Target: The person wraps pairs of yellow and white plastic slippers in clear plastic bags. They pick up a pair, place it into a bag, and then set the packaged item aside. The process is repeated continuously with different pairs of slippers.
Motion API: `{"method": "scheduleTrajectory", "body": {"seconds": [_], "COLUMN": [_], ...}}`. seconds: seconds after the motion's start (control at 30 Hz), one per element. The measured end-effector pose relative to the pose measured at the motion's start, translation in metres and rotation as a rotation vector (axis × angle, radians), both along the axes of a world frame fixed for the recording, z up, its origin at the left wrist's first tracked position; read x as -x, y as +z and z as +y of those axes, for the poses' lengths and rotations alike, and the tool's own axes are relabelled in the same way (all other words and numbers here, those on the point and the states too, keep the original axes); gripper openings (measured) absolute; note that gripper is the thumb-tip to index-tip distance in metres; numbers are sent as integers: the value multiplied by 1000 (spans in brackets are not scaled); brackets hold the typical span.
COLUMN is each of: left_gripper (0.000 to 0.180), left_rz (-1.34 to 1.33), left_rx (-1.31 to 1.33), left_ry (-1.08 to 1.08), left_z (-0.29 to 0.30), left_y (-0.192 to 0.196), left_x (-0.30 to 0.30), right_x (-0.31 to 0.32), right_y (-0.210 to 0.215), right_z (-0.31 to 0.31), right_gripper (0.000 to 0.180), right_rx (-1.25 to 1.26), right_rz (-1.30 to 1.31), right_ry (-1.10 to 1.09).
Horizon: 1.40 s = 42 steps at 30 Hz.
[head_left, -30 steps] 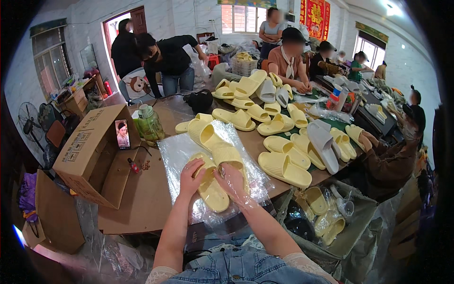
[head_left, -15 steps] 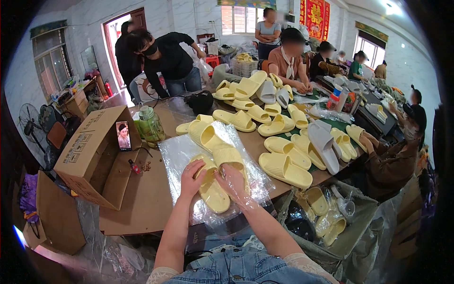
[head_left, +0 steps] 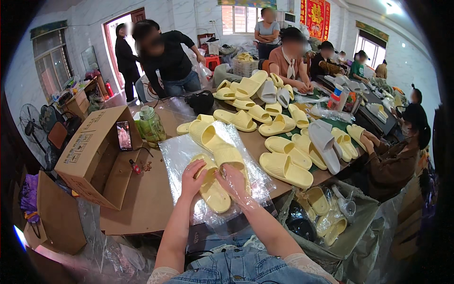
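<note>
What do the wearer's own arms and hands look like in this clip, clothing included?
The left hand and right hand are bare, with no gloves visible. The forearms are uncovered up to pale, lacy sleeves near the lower edge. A blue denim garment shows between them. I can't make out any jewellery.
</note>
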<state>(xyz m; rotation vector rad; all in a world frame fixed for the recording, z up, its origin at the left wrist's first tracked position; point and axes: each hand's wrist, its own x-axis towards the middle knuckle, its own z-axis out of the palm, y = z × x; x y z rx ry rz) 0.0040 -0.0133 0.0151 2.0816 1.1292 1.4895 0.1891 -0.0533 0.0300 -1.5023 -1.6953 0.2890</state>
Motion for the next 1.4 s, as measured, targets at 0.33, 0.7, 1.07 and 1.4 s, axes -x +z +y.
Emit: {"method": "scheduleTrajectory", "body": {"seconds": [0.33,0.7,1.07,1.4], "left_gripper": [30,30,29,28], "left_rz": [53,36,12,25], "left_rx": [6,13,7,-9], "left_ry": [-5,2,-2,7], "left_z": [0,0,0,1], "left_y": [1,0,1,-2], "left_x": [1,1,-1,1], "right_x": [1,-1,0,1], "right_y": [-6,-6,-11,-9], "right_z": [3,3,5,4], "right_gripper": [29,34,29,34], "right_rx": [-122,-36,-92,-63], "right_rz": [20,18,17,50], "right_ry": [-26,1,-30,0]}}
